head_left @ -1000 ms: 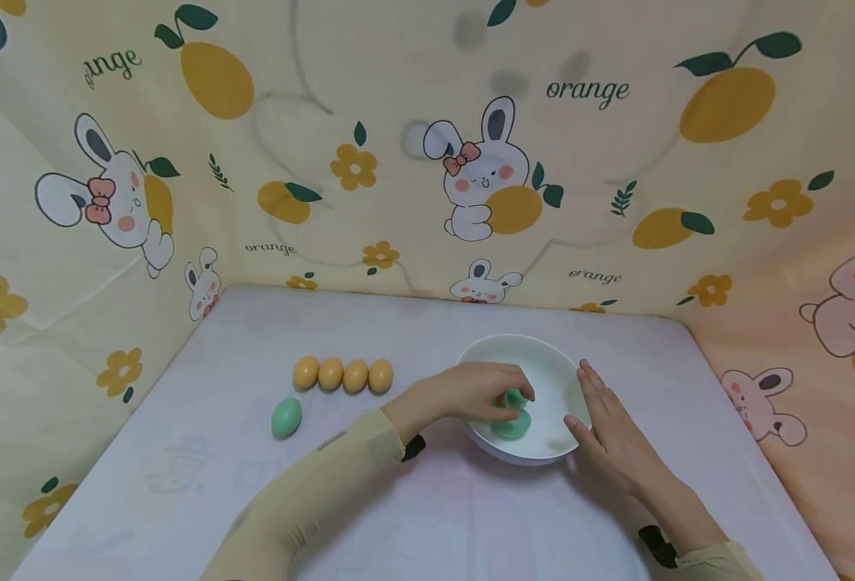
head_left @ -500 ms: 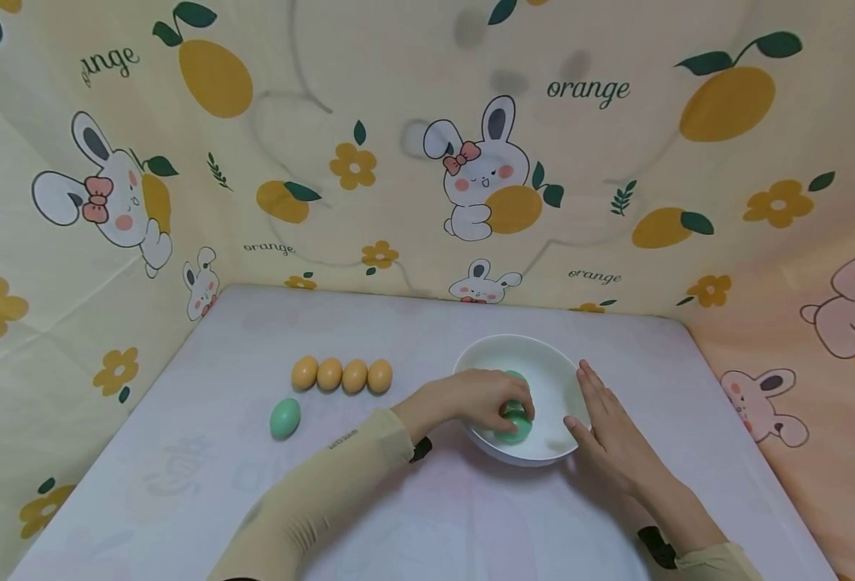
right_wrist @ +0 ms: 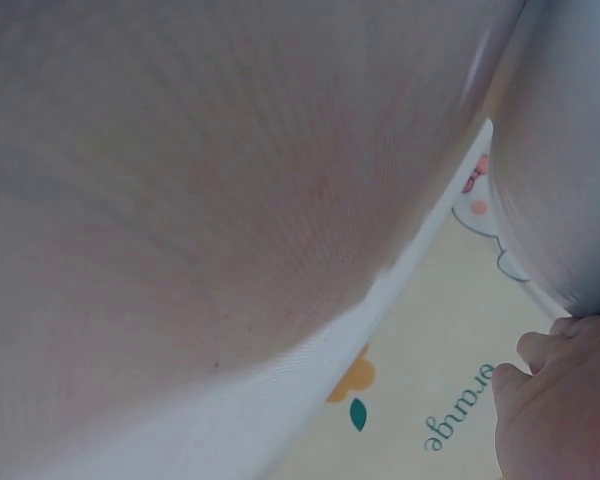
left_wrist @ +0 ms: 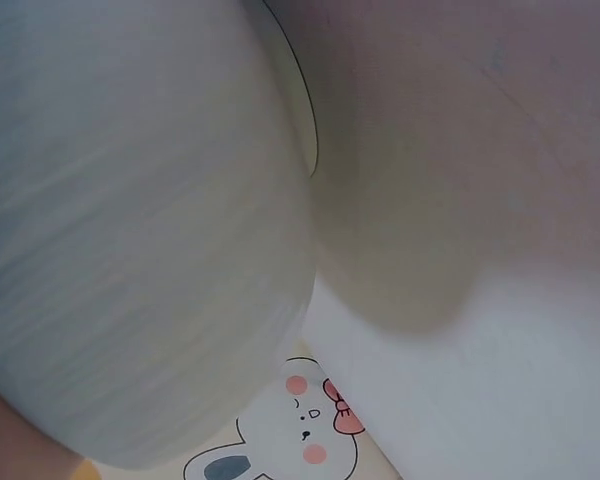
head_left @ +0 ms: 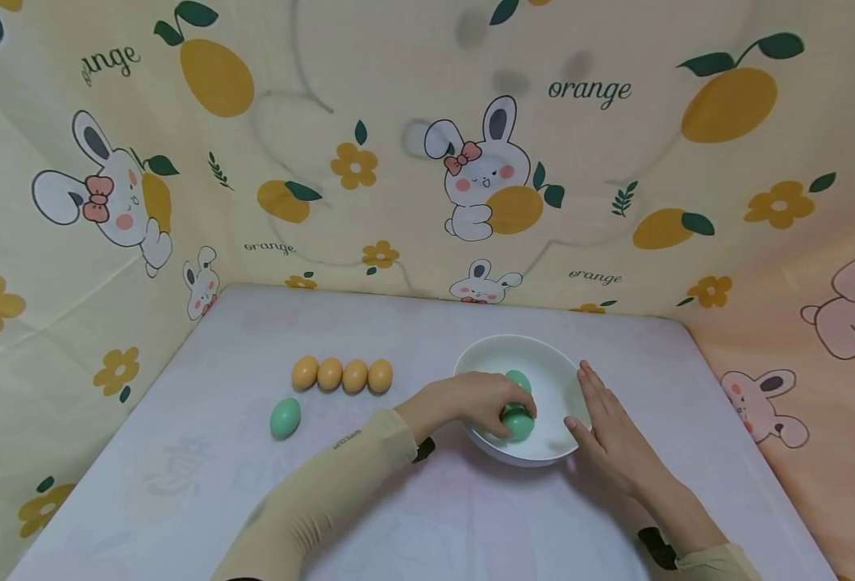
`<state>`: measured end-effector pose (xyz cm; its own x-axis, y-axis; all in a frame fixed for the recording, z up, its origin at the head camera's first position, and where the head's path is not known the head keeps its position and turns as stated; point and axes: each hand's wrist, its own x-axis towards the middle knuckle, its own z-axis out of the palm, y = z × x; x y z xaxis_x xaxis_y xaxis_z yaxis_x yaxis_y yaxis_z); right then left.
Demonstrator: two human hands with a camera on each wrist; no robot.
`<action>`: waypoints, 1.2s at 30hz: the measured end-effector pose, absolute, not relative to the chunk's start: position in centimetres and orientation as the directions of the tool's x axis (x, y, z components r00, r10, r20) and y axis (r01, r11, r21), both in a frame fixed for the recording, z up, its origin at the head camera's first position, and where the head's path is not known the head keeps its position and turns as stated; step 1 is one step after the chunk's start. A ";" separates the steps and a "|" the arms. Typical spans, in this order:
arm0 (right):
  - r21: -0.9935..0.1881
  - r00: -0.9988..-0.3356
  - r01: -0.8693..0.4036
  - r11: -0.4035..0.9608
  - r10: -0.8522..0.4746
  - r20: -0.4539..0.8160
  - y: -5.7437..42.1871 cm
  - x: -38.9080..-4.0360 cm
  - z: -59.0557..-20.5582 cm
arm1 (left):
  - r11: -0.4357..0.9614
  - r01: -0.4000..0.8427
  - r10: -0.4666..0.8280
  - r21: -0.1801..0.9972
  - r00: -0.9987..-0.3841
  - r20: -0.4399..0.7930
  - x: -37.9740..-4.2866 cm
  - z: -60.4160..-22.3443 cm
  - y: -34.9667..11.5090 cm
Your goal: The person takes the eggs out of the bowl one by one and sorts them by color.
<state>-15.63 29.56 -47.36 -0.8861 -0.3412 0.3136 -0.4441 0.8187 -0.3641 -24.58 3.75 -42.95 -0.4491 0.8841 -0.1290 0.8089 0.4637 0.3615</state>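
Observation:
A white bowl (head_left: 558, 387) stands right of the table's middle. Inside it, my left hand (head_left: 481, 401) has thumb and fingers curled round the nearer green egg (head_left: 519, 426). Another green egg (head_left: 519, 379) lies just beyond those fingers, partly covered by them. My right hand (head_left: 614, 436), fingers straight, rests along the bowl's right side. In the left wrist view the bowl's outer wall (left_wrist: 150, 230) hides the eggs. The right wrist view catches my right hand (right_wrist: 560, 410) against the bowl (right_wrist: 570, 160).
Several yellow eggs (head_left: 355, 376) form a row on the table at the left. In front of that row sits a single green egg (head_left: 285, 419). A patterned cloth (head_left: 369, 161) with rabbits and oranges hangs behind the table and along both sides.
My left hand has shifted slightly within the bowl, its fingers now round the nearer green egg. More of the farther egg shows. My right hand has stayed in place.

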 end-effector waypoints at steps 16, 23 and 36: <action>-0.379 -0.888 -0.444 0.812 -0.342 0.307 29.4 -15.6 -47.3 | 0.476 0.808 0.878 0.347 -0.463 -0.126 -24.5 -43.0 3.9; -0.379 -0.881 -0.456 0.806 -0.348 0.321 29.5 -15.5 -47.4 | 0.461 0.804 0.878 0.374 -0.474 -0.065 -24.2 -42.9 3.6; -0.387 -0.894 -0.435 0.813 -0.337 0.297 29.5 -15.6 -47.4 | 0.406 0.772 0.854 0.488 -0.511 0.097 -23.6 -41.7 1.9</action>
